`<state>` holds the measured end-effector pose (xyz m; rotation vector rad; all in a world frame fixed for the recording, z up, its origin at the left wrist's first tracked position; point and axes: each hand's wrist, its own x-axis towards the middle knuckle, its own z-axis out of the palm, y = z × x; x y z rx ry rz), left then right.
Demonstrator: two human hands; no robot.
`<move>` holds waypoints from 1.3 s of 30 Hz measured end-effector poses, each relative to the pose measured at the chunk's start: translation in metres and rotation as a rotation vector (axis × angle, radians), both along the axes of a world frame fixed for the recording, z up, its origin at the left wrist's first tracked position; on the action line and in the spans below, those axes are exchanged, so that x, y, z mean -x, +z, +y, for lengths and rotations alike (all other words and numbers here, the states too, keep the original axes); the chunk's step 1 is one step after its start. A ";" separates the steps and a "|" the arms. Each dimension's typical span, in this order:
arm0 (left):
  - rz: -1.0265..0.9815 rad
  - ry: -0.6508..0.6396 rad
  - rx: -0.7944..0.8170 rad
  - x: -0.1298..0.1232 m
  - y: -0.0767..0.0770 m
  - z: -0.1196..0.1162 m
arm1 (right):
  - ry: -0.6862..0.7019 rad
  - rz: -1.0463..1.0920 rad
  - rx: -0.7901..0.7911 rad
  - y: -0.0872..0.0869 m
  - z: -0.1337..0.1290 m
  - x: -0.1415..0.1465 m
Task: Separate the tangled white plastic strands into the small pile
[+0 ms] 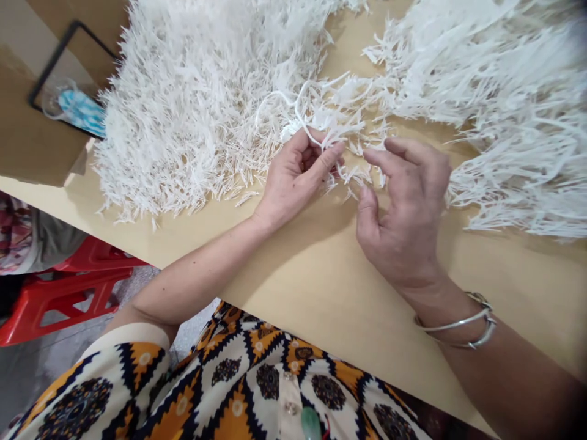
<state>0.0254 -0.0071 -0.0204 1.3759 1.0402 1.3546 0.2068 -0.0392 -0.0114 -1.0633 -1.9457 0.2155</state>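
Note:
My left hand (300, 171) is closed in a pinch over the table, with thumb and fingers pressed on a thin white cord (299, 101). The cord's loose ends curl up beyond the fingertips, and loose white strands lie around and behind it. To its right, my right hand (403, 201) is raised with thumb and fingers apart; nothing shows between them, and it is slightly blurred. A big heap of short, forked white strands (206, 104) spreads behind and left of my left hand. A second heap of longer white strands (518, 110) lies beyond my right hand.
The tan table (316, 263) has its near edge by my patterned clothing. At the left stand a cardboard box (41, 146) and a dark-framed holder (55, 61) with a blue-and-white packet (82, 112). Red plastic stools (68, 293) are below, beside part of another person (18, 235).

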 end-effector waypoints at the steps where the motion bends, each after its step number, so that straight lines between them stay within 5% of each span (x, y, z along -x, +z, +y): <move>1: -0.001 -0.029 -0.011 0.000 0.001 -0.001 | 0.010 -0.030 0.017 -0.001 0.000 0.000; 5: 0.048 -0.078 -0.012 -0.001 0.005 -0.004 | 0.038 -0.153 0.072 -0.006 -0.002 0.000; 11: 0.092 0.018 -0.040 -0.004 0.003 -0.005 | 0.043 -0.243 0.118 -0.003 -0.005 0.004; 19: 0.016 0.151 0.009 0.002 -0.008 0.008 | 0.258 -0.306 -0.260 0.023 -0.041 0.020; 27: -0.043 -0.009 0.062 0.005 0.007 0.000 | -0.071 -0.113 0.030 0.002 -0.010 0.002; 39: -0.104 -0.130 0.110 -0.007 0.018 -0.012 | -0.036 0.113 0.228 0.002 -0.008 0.011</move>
